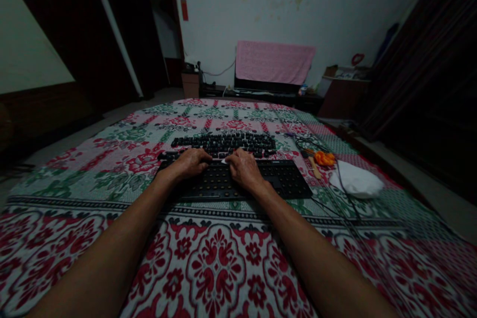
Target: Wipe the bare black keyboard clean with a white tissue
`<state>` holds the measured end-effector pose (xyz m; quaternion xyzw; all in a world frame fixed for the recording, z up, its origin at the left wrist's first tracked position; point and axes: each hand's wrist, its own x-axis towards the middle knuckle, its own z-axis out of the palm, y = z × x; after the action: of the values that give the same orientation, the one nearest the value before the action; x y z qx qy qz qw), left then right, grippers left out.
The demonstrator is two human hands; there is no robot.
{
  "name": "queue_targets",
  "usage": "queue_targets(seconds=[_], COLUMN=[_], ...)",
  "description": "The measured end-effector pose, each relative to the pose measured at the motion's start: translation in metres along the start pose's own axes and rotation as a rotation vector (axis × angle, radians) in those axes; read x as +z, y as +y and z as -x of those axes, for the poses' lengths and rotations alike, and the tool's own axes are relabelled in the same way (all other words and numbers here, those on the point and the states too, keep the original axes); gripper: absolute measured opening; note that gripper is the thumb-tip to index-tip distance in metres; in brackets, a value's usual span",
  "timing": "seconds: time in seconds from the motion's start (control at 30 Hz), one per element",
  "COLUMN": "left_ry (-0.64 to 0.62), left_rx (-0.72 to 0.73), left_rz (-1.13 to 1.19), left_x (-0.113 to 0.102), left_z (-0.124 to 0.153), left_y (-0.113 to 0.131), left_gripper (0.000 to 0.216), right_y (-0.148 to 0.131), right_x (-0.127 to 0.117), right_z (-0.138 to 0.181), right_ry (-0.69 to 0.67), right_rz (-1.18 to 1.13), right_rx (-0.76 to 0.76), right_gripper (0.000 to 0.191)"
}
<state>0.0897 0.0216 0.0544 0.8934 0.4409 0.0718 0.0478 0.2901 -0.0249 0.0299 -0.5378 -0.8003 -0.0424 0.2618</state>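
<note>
A black keyboard base (286,180) with its keycaps off lies on a floral bedspread (223,258). Both my hands rest on it. My left hand (192,161) has its fingers curled over the base's far left edge, gripping it. My right hand (244,168) lies on the middle of the base, its fingers closed on a small white piece (224,161) that shows between the two hands. Just beyond the base, several loose black keycaps (223,141) are laid out in rows.
To the right of the keyboard lie an orange object (325,158), a thin wooden stick (314,167), a white bundle (356,180) and dark cables (337,198). Beyond the bed, a pink cloth (274,62) covers a screen against the wall.
</note>
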Motion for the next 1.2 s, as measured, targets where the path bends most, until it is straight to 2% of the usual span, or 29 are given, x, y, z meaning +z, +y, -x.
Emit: queue_targets(seconds=[0.1, 0.2, 0.3, 0.4, 0.6, 0.7, 0.8, 0.87, 1.03, 1.1, 1.2], left_ry=[0.103, 0.225, 0.287, 0.368, 0.493, 0.537, 0.575, 0.554, 0.464, 0.371, 0.237], left_rx=[0.005, 0.035, 0.063, 0.077, 0.114, 0.084, -0.038, -0.091, -0.167, -0.16, -0.114], left_rz=[0.086, 0.272, 0.467, 0.541, 0.58, 0.583, 0.539, 0.496, 0.302, 0.142, -0.042], left_x=[-0.001, 0.001, 0.005, 0.009, 0.008, 0.007, 0.005, 0.002, -0.003, 0.0, 0.007], left_z=[0.001, 0.0, -0.002, -0.004, -0.004, -0.003, -0.001, -0.001, 0.0, 0.001, 0.0], left_y=[0.002, 0.013, 0.029, 0.043, 0.053, 0.054, 0.05, 0.044, 0.028, 0.026, 0.029], left_gripper=[0.033, 0.032, 0.035, 0.036, 0.039, 0.033, 0.03, 0.029, 0.029, 0.028, 0.028], right_y=[0.005, 0.003, -0.001, -0.003, -0.01, -0.015, -0.017, -0.014, 0.004, 0.01, 0.012], right_x=[-0.003, -0.005, -0.004, -0.002, -0.004, -0.006, -0.007, -0.008, -0.008, -0.005, 0.001], right_z=[-0.002, -0.006, -0.009, -0.011, -0.012, -0.011, -0.01, -0.01, -0.005, 0.0, 0.007], right_ry=[0.145, 0.263, 0.312, 0.333, 0.294, 0.202, 0.052, 0.018, 0.225, 0.173, 0.063], right_rz=[-0.188, -0.389, -0.539, -0.666, -0.987, -1.164, -1.256, -1.167, -0.502, -0.308, -0.133], right_rx=[0.068, 0.143, 0.227, 0.339, 0.463, 0.451, 0.391, 0.326, 0.235, 0.193, 0.143], right_gripper=[0.021, 0.015, 0.012, 0.016, 0.023, 0.026, 0.027, 0.026, 0.027, 0.027, 0.025])
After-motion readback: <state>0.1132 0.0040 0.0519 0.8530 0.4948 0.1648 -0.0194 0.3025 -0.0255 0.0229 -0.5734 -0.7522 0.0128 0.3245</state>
